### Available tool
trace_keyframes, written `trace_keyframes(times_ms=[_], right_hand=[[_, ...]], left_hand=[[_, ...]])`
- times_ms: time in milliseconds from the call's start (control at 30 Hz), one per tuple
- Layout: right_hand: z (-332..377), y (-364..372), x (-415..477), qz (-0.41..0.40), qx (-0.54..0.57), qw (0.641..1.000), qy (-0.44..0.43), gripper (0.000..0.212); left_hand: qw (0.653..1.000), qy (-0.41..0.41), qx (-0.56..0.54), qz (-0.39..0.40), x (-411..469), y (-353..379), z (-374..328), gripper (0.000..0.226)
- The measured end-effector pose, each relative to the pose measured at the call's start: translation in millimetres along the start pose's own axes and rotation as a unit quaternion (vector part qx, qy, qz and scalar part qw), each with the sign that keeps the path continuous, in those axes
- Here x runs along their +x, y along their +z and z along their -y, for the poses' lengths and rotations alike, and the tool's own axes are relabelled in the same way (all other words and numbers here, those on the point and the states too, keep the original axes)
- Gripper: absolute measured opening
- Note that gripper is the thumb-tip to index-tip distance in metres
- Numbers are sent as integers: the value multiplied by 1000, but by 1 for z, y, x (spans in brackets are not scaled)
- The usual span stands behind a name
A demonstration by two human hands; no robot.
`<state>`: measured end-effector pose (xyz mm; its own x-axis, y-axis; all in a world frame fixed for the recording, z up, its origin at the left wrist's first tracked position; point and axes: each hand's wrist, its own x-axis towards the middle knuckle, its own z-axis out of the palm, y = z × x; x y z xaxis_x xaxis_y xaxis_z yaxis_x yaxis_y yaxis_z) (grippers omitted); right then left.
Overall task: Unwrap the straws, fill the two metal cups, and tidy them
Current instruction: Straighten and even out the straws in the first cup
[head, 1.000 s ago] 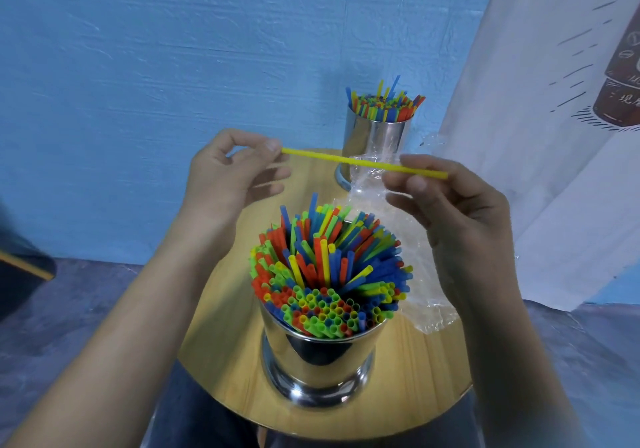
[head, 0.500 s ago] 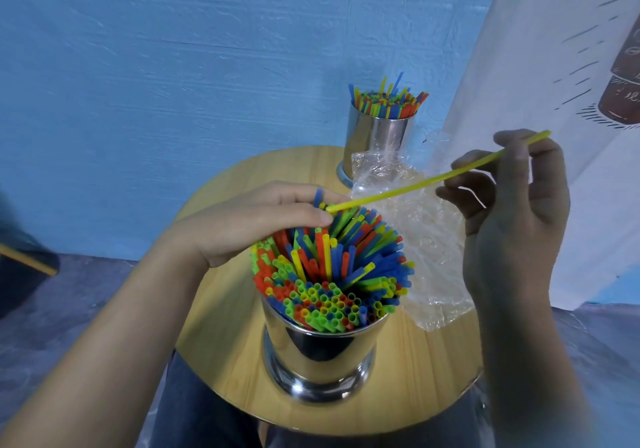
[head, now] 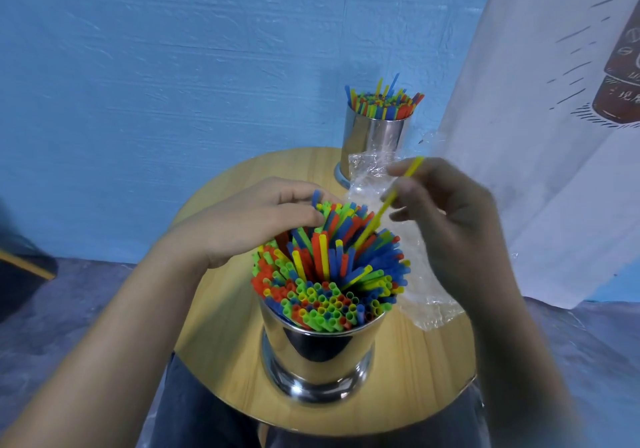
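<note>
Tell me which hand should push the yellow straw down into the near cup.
Right. The right hand pinches the yellow straw, whose lower end is in among the straws of the near cup. The left hand only rests on those straws and holds none.

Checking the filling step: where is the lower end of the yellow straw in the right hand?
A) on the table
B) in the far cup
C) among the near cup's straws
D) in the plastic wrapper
C: held by the right hand, the yellow straw slants down among the straws in the near cup.
</note>
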<state>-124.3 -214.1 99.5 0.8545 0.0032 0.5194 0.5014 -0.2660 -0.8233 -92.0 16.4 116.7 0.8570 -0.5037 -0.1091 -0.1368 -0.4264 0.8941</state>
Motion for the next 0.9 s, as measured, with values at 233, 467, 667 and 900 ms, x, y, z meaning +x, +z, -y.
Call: trace_keyframes(times_ms=[233, 467, 667, 900], right_hand=[[-6, 3, -1, 45, -79, 995, 40, 9], [-1, -3, -3, 144, -88, 984, 59, 42], [-2, 3, -5, 158, -31, 983, 85, 35], [-2, 3, -5, 168, 34, 978, 117, 24]], left_hand=[[998, -15, -13, -61, -4, 5, -1, 33], [988, -24, 35, -146, -12, 8, 0, 31], [998, -29, 13, -55, -14, -1, -8, 20], [996, -20, 56, -61, 1, -4, -12, 16]])
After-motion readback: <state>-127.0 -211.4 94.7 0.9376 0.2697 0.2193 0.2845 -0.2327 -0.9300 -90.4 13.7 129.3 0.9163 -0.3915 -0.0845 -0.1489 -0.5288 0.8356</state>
